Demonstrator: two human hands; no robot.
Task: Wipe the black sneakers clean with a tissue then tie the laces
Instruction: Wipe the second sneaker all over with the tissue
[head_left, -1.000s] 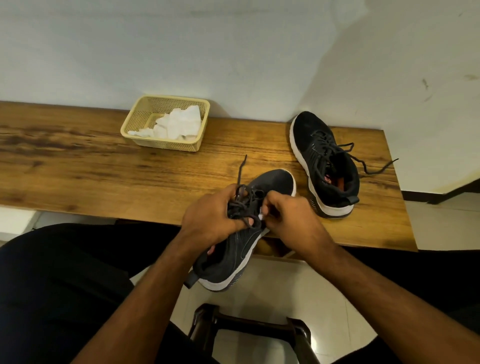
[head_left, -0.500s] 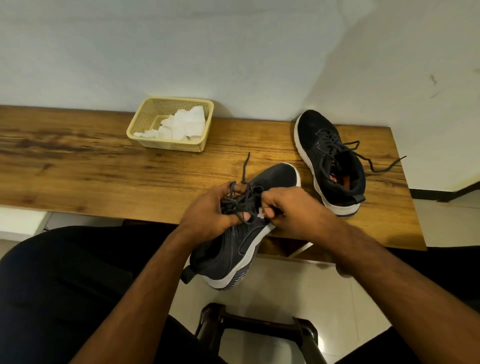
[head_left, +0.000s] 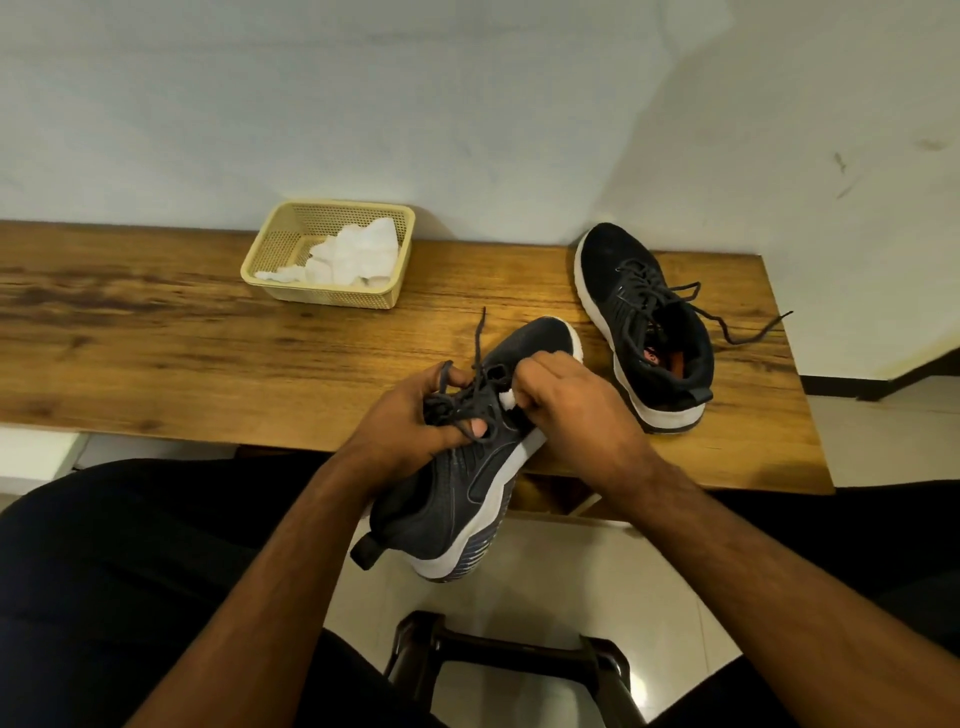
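Against the pale wall, the wooden bench (head_left: 156, 332) carried a yellow basket (head_left: 270, 260) of crumpled tissues (head_left: 358, 254) and the second sneaker (head_left: 644, 332), its laces loose. Since a second before, the held sneaker (head_left: 467, 478), toe on the bench edge, had tilted a little, while the left hand (head_left: 410, 421) gripped its bunched laces (head_left: 457, 400). The right hand (head_left: 566, 405), pinching a small tissue (head_left: 508, 399), had slid toward the toe, so wiping seemed unfinished and tying remained.

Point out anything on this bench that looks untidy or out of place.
The second sneaker on the bench has loose laces trailing over the wood, untied. Crumpled tissues lie heaped in the yellow basket. Nothing looks spilled or damaged.
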